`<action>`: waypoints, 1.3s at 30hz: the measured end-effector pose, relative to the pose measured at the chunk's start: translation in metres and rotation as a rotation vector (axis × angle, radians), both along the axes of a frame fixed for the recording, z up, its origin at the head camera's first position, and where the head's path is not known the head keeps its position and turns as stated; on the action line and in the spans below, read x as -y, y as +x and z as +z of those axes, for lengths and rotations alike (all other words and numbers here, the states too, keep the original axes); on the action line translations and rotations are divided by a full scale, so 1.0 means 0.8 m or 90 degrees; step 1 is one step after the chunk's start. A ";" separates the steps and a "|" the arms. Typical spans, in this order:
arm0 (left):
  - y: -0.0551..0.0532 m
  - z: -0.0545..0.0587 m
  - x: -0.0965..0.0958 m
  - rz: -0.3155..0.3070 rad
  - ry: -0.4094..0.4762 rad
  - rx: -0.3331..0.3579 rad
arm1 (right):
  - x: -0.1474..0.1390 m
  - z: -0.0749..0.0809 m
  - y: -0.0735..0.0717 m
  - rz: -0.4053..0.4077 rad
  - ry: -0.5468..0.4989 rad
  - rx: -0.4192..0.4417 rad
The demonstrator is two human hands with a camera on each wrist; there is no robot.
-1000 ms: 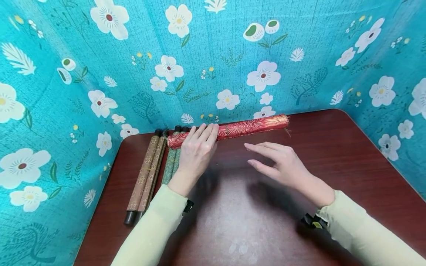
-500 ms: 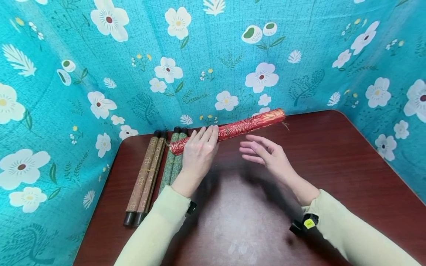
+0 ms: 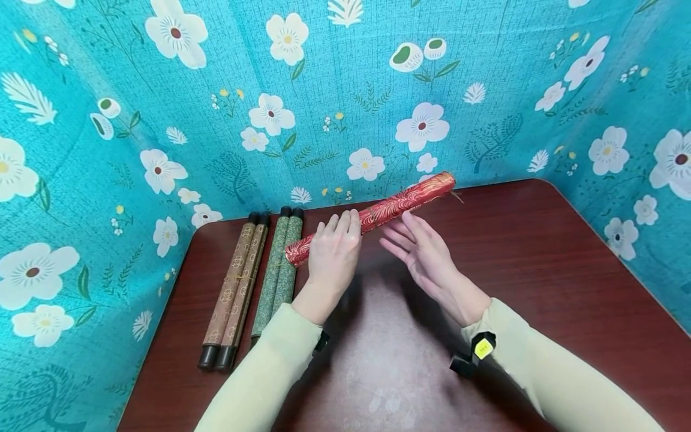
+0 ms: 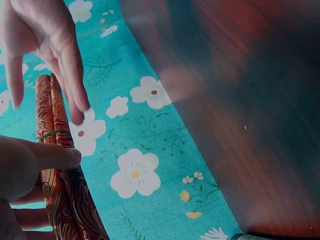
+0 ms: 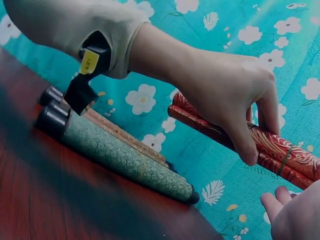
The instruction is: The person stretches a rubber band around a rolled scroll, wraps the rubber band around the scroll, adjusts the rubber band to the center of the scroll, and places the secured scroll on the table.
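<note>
My left hand [image 3: 335, 252] grips a pair of red scrolls [image 3: 407, 201] with gold swirls, lifted off the table and slanting up to the right. In the left wrist view a thin green band ties the two rolls [image 4: 62, 192] together, and my thumb lies across them. Just below their right part is my right hand [image 3: 432, 258], fingers extended and thumb apart; whether it touches the rolls I cannot tell. The right wrist view shows only part of that hand [image 5: 300, 215]. Under the red pair's lower left end lie two green scrolls [image 3: 275, 282].
Two brown patterned scrolls [image 3: 232, 288] with black end knobs lie tied together on the left of the dark red table [image 3: 540, 252]. A turquoise flowered cloth [image 3: 345, 120] stands behind and around the sides.
The red scrolls have risen at their right end and shifted slightly right and toward me with my left hand. My right hand has moved left, close to them, and turned its palm.
</note>
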State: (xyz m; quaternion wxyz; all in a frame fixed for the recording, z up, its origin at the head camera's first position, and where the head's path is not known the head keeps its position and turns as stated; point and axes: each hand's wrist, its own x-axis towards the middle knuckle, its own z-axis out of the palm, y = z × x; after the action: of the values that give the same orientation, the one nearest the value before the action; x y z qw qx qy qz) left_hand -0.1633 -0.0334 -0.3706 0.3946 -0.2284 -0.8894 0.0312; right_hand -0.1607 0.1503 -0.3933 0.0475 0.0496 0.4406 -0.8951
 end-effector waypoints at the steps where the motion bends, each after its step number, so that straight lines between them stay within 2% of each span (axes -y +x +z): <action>1: 0.001 0.000 -0.001 0.001 -0.003 0.002 | 0.002 0.000 -0.002 -0.006 -0.003 0.006; 12: 0.005 -0.008 -0.016 0.023 -0.026 0.016 | 0.017 -0.004 -0.020 -0.075 -0.015 0.042; 20: 0.007 -0.009 -0.019 0.046 -0.030 0.037 | 0.019 -0.012 -0.034 -0.089 0.015 0.014; 23: 0.008 -0.005 -0.018 0.050 -0.030 0.068 | 0.016 -0.016 -0.040 -0.082 0.028 -0.002; 30: 0.014 0.013 -0.006 0.057 -0.009 0.174 | 0.004 -0.025 -0.059 -0.041 0.106 -0.028; 35: 0.016 0.028 0.007 0.056 0.002 0.212 | -0.004 -0.030 -0.076 0.010 0.164 -0.043; 39: 0.014 0.035 0.021 0.062 -0.004 0.239 | -0.004 -0.035 -0.088 0.064 0.231 -0.054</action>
State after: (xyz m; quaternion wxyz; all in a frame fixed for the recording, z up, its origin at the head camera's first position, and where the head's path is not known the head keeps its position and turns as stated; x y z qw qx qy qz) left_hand -0.1520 -0.0505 -0.3425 0.2190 -0.1879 -0.9574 0.0100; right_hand -0.2314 0.1539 -0.4212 0.0637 -0.0022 0.5985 -0.7986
